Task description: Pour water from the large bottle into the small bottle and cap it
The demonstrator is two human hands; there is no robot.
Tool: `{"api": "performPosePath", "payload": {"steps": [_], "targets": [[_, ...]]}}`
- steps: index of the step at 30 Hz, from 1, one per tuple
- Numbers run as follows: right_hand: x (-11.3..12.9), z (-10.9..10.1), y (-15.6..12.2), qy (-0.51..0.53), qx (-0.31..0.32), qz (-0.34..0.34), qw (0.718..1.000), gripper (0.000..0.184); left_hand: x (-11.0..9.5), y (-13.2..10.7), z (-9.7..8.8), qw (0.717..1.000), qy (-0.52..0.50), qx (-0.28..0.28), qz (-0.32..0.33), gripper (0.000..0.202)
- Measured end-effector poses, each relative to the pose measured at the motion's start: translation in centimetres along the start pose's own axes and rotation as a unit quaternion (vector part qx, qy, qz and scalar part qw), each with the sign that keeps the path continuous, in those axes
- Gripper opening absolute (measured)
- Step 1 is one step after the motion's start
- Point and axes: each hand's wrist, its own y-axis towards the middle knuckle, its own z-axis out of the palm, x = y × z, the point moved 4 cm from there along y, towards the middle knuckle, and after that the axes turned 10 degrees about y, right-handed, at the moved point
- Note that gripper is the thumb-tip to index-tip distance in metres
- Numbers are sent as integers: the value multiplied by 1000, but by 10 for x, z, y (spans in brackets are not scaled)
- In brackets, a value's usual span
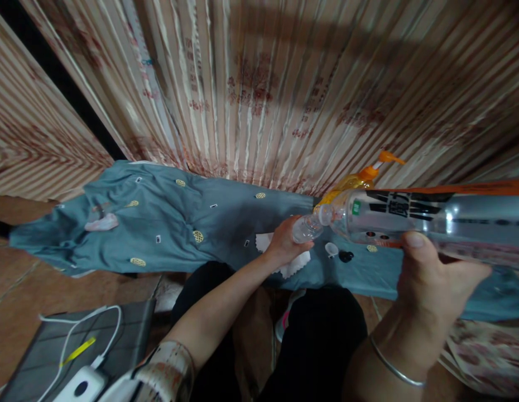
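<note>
My left hand (pixel 282 243) is closed round a small clear plastic bottle (pixel 306 229), tilted with its mouth to the right. In my right hand (pixel 429 285) is a large bottle (pixel 460 220) with a silver, black and orange label, held nearly level. Its white neck (pixel 325 215) meets the small bottle's mouth; I cannot tell whether liquid is passing. Beneath my left hand lies a white scalloped-edged sheet (pixel 296 264). A clear-white cap (pixel 331 249) and a small black piece (pixel 346 256) lie just right of it. Behind the bottles is a yellow pump bottle (pixel 347 183) with an orange top.
A teal cloth with pineapple prints (pixel 226 223) covers the long narrow surface, with a crumpled pale piece (pixel 102 222) on its left. Pleated curtains (pixel 251 89) hang behind. At lower left, a dark stool (pixel 129 329) carries a white device (pixel 81 384) with a cable.
</note>
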Motion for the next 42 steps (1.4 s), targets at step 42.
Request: {"api": "performPosePath", "payload": {"steps": [42], "targets": [[-1, -3, 8, -23, 23, -7, 999, 67, -2, -1, 0, 1000, 5, 6, -5, 53]]}}
